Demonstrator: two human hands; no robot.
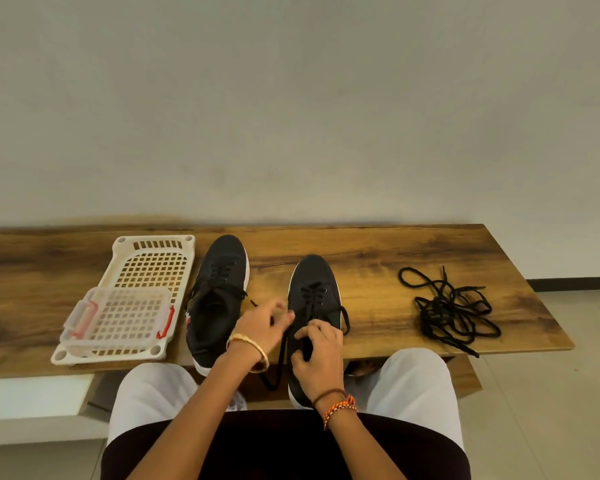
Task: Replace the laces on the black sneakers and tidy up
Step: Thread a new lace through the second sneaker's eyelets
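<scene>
On woodgrain table (378,258), matte sneakers (312,289).

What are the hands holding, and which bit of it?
Both hands hold the lace of the right sneaker. The left hand pinches one lace strand; the right hand grips lace at the tongue.

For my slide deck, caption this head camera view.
Both hands, left and right, lace the right-side black sneaker beside its pair; loose laces lie right.
</scene>
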